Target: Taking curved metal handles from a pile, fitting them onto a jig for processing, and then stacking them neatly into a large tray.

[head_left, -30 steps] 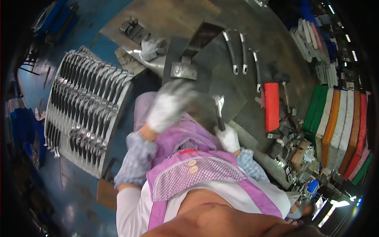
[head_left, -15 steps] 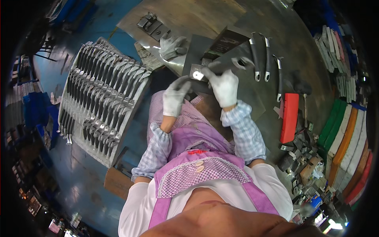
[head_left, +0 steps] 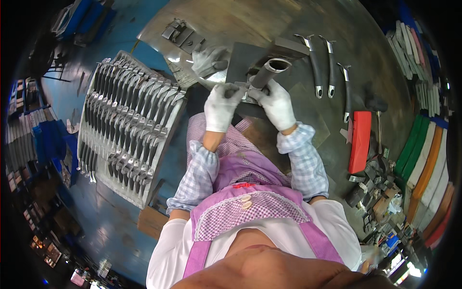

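A black handle [head_left: 265,74] with a silver ring-shaped end stands tilted over a dark metal block fixture on the bench. My right hand [head_left: 276,106], in a white glove, closes its fingers round the handle's lower end. Across from it my left hand [head_left: 221,107], also gloved, has its fingers pinched together beside the fixture's small metal plate [head_left: 246,96]. Whatever lies between the left fingertips is hidden. A loose grey-white glove [head_left: 208,61] lies just beyond my left hand.
To the left, a rack [head_left: 137,192] holds rows of black handles with silver ends. Several similar handles [head_left: 332,70] lie on the bench at right, near a red box [head_left: 360,142] and a hammer [head_left: 378,111]. A metal clamp-like block [head_left: 183,34] sits at the far left of the bench.
The handle, blurred and pointing right before, is now raised with its ring end up over the fixture. My left hand has moved up and right, its fingers closing by the metal plate.
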